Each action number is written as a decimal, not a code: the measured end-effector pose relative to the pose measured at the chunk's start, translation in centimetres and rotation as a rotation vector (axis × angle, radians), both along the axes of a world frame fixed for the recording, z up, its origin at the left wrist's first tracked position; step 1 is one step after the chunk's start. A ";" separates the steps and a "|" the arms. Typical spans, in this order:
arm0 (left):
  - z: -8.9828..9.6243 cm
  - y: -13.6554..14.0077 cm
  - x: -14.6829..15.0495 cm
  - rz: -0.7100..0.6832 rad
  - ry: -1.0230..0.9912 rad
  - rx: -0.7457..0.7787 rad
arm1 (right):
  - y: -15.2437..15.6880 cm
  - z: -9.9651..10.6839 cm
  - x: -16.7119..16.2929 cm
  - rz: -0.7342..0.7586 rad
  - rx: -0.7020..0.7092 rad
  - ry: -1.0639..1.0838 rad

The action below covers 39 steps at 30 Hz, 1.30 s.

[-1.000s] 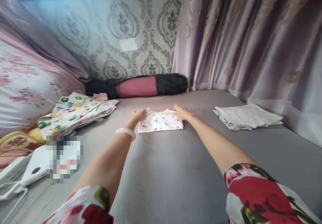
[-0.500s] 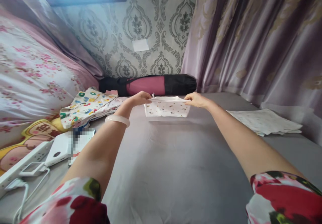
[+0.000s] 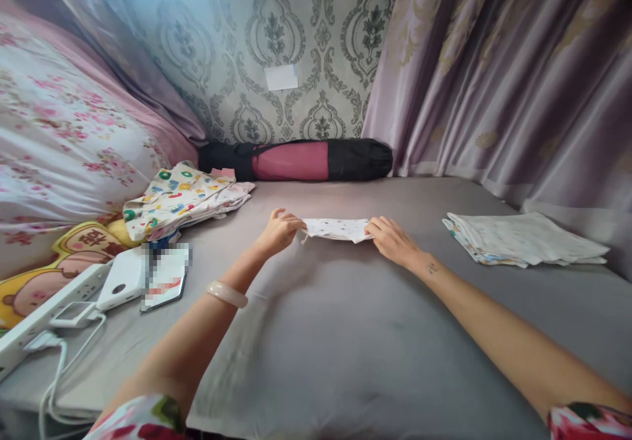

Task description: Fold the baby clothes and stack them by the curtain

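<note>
Between my two hands a white cloth (image 3: 336, 228) with small dark prints is stretched, folded into a narrow band. My left hand (image 3: 282, 230), below a pale bangle (image 3: 227, 294), pinches its left end, where a short white tie or tag dangles. The right end is gripped by the fingers of my right hand (image 3: 392, 238). Beneath them lies the grey bed sheet (image 3: 345, 334); whether the cloth touches it I cannot tell.
On the left lie patterned folded clothes (image 3: 180, 196), a white power strip (image 3: 54, 311) with cables, a white box-shaped device (image 3: 123, 278) and a partly blurred flat item (image 3: 170, 275). White folded cloths (image 3: 533, 239) lie right. A black-and-maroon roll bag (image 3: 291, 161) rests against the wall.
Both hands have come lower and closer to me with the cloth. It was hanging with its front face showing; now it is tilted flatter and looks narrower. The camera view has shifted slightly.
</note>
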State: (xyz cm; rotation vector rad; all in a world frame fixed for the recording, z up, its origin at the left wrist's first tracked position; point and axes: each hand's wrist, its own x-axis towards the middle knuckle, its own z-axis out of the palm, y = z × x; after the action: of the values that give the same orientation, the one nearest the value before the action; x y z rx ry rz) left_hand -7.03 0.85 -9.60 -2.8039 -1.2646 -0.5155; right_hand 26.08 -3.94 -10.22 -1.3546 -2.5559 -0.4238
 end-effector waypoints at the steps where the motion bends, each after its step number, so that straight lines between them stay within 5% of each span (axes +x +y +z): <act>1: -0.2 -0.5 -0.1 -0.021 0.014 -0.003 | -0.4 -0.3 0.0 0.003 -0.013 -0.014; 10: -1.8 -1.9 -0.6 -0.097 0.136 -0.069 | -1.5 -1.7 -0.1 0.015 -0.156 -0.018; 17: -1.3 -2.9 -0.5 -0.060 0.106 -0.146 | -2.3 -1.2 -0.5 -0.053 -0.266 0.050; 24: -1.3 -1.5 6.0 0.269 -0.026 -0.131 | 1.0 -1.1 -6.2 -0.208 -0.228 0.271; 28: -2.8 -0.7 9.8 0.314 0.003 -0.137 | 2.8 -2.5 -9.1 -0.250 -0.244 0.273; 34: -5.3 -0.6 10.6 0.341 0.058 -0.160 | 2.9 -4.6 -9.7 -0.295 -0.305 0.265; 39: -5.4 -0.6 10.4 0.346 0.061 -0.166 | 2.9 -4.8 -9.6 -0.301 -0.309 0.262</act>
State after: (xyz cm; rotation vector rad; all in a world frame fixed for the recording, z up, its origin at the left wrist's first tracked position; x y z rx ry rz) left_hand 3.35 0.24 -15.05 -2.6079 -1.8024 -0.3179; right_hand 16.49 -1.03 -15.02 -1.7784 -2.2741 0.1076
